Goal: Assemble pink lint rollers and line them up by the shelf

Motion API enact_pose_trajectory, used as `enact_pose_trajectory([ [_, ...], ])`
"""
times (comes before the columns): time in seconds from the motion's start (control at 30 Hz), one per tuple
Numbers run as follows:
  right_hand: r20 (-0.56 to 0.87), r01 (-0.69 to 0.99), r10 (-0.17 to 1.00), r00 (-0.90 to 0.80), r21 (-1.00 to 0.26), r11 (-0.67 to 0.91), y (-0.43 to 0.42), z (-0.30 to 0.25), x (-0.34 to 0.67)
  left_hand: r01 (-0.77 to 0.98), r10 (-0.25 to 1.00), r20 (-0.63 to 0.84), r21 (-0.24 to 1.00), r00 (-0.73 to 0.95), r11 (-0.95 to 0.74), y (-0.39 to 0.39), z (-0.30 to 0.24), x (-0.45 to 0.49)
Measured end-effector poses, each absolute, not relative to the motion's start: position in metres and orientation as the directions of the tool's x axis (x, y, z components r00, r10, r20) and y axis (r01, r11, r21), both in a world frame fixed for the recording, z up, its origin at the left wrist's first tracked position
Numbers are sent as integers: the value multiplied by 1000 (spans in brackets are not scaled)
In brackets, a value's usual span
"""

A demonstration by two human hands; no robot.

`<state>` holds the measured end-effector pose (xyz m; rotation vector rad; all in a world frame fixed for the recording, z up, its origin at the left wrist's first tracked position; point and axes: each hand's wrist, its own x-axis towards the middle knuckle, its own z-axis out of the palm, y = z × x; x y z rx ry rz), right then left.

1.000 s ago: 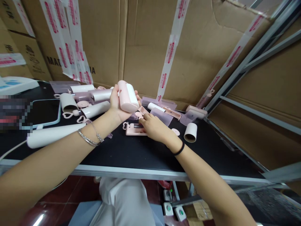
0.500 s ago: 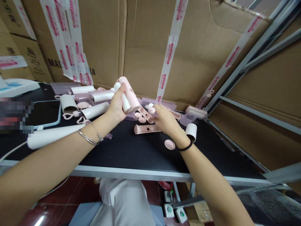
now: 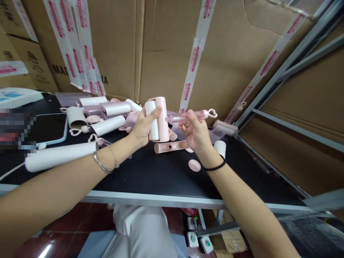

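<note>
My left hand [image 3: 143,125] is closed around a white roller [image 3: 152,123] set in a pink curved cover [image 3: 163,120], held upright above the black table. Between the fingers of my right hand [image 3: 195,130] lies a translucent pink handle [image 3: 185,116] with a heart-shaped loop at its outer end. The handle's narrow tip points left and meets the side of the pink cover; whether it is inside the hole there I cannot tell. Below the hands lies a loose pink cover piece [image 3: 170,147] with a hole in its middle. A pink oval cap [image 3: 194,165] rests nearer the front edge.
White rollers [image 3: 109,125] with heart-loop handles are heaped on the left, beside a phone [image 3: 51,129] and a long white cylinder [image 3: 61,156]. A white tube [image 3: 220,147] stands right of my right wrist. Cardboard [image 3: 166,46] walls the back; a metal frame [image 3: 292,62] rises right.
My right hand has come up from the table with the translucent pink handle and brought it against the pink cover. My left hand has turned the roller and cover more upright.
</note>
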<state>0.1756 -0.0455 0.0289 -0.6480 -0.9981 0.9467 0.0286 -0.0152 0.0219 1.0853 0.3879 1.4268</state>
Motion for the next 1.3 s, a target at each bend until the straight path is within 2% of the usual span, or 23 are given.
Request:
enact_pose_trajectory([
  [0.13,377,-381,891,254,-807,451,-45,24,171,-560,897,438,759,62,-332,-15,20,30],
  [0.3,420,-370,865,272,-785,498,-49,20,164,-502,852,522,725,-47,-472,-21,20,30],
  [0.73,503,-340,814,291,-741,579,-55,18,162,-439,822,565,721,-76,-536,-29,21,31],
  [1.3,540,-250,765,351,-733,633,-58,18,155,-360,786,610,715,-96,-599,-31,23,29],
])
